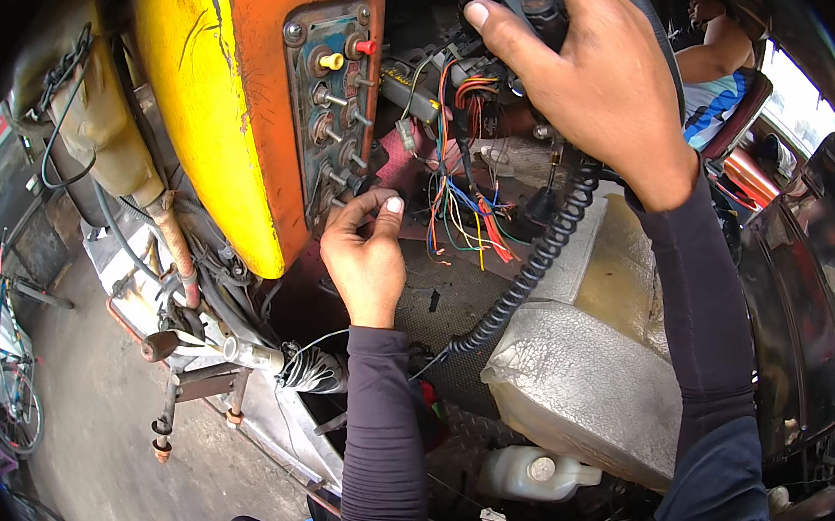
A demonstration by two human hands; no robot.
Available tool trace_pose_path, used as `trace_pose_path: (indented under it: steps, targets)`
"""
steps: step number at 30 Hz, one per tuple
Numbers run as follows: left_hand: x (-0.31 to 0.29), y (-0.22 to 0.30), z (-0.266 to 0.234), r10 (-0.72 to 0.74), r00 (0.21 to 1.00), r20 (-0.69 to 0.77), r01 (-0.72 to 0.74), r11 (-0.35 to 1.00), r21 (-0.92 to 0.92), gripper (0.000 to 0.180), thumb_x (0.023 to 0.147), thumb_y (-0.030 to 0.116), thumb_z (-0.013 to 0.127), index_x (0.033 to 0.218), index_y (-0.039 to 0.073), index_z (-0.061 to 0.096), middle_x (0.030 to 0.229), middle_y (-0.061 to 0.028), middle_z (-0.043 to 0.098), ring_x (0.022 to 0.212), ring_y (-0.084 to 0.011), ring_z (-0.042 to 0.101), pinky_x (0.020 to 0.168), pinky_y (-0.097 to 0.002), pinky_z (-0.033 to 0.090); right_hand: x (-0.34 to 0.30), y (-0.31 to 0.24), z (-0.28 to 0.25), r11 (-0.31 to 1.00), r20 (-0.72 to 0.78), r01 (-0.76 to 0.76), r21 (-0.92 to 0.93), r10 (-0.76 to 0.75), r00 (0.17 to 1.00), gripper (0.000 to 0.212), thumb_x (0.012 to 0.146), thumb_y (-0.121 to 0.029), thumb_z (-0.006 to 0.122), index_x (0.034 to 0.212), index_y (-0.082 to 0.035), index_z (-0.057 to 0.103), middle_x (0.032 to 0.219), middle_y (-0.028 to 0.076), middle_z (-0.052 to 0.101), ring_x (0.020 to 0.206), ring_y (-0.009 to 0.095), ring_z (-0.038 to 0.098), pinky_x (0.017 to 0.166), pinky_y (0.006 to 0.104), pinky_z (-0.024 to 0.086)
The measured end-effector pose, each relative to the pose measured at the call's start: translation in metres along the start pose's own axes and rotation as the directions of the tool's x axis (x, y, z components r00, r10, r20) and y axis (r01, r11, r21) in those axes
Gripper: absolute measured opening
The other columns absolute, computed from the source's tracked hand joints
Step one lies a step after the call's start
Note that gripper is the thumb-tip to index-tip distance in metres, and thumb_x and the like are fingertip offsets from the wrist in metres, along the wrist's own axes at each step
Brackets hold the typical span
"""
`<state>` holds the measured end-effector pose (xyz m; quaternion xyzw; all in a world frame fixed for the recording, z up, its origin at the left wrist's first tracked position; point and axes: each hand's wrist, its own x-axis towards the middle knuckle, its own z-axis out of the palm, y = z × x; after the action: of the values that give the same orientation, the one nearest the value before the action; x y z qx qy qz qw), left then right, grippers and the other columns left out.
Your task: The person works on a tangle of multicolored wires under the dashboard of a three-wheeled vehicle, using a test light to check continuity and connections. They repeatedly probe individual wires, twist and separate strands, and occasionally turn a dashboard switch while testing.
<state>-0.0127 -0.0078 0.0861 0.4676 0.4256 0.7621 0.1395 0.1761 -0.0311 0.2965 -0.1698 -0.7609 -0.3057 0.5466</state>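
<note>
2 hands (pixel 368 263) (pixel 605 72) near orange panel (pixel 268 84) | grey floor (pixel 198 488) | bicycle (pixel 11 400) left

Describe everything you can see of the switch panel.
The switch panel, a worn, bluish plate that looks metal, stands upright in the orange housing. Fasteners show at its upper corners. Metal levers line two columns below a yellow cap and a red cap. The left hand is at its lower end; contact is unclear.
</note>
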Motion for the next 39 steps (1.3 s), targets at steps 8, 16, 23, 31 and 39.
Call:
trace_pose_path:
  steps: [8,16,23,31,39]
  targets:
    - [0.0,0.003,-0.006,-0.04,0.999,0.029,0.038,0.997,0.067,0.015,0.094,0.003,0.076,0.106,-0.005,0.078,0.098,-0.0052,0.074,0.089,-0.0109,0.064,0.083,-0.0263,0.051,-0.1,0.001,-0.042,0.78,0.887,-0.626,-0.013,0.299,0.353,0.043,0.104,-0.035,0.064,0.133,-0.003,0.063,0.101,0.018,0.07,0.098,0.033,0.07,0.088,0.0442,0.054]
    - [0.0,0.009,-0.005,-0.036,0.998,0.053,0.035,0.999,0.024,0.016,0.095,0.004,0.075,0.107,-0.006,0.078,0.099,-0.0064,0.076,0.091,-0.0117,0.066,0.086,-0.026,0.051,-0.147,0.03,-0.014,0.736,0.976,-0.666,-0.119,0.211,0.059,0.037,0.099,-0.02,0.073,0.131,-0.003,0.062,0.075,0.01,0.071,0.067,0.019,0.067,0.066,0.0395,0.052]
    - [0.002,0.014,-0.004,-0.057,0.998,0.036,0.061,0.994,-0.093,0.013,0.094,0.006,0.078,0.104,-0.003,0.08,0.089,-0.0016,0.072,0.078,-0.0071,0.062,0.072,-0.0233,0.049,-0.137,0.031,0.008,0.682,0.957,-0.687,-0.252,0.279,-0.074,0.029,0.101,-0.018,0.07,0.126,-0.003,0.064,0.079,0.008,0.072,0.06,0.013,0.063,0.053,0.0319,0.049]
    - [0.003,0.019,-0.009,-0.142,0.987,0.078,0.154,0.972,-0.176,0.017,0.095,0.006,0.077,0.109,-0.005,0.079,0.095,-0.0038,0.077,0.084,-0.0073,0.066,0.078,-0.0225,0.052,-0.135,0.032,0.008,0.608,0.951,-0.738,-0.292,0.269,-0.155,0.029,0.102,-0.018,0.068,0.128,-0.005,0.066,0.079,0.003,0.068,0.059,0.01,0.06,0.051,0.0291,0.048]
    - [0.004,0.017,-0.008,-0.134,0.988,0.073,0.146,0.969,-0.2,0.017,0.096,0.005,0.077,0.109,-0.005,0.079,0.095,-0.0043,0.077,0.085,-0.0076,0.066,0.079,-0.023,0.053,-0.139,0.037,0.008,0.647,0.958,-0.712,-0.275,0.251,-0.142,0.035,0.095,-0.023,0.07,0.126,-0.006,0.07,0.086,0.007,0.073,0.07,0.017,0.069,0.061,0.0347,0.055]
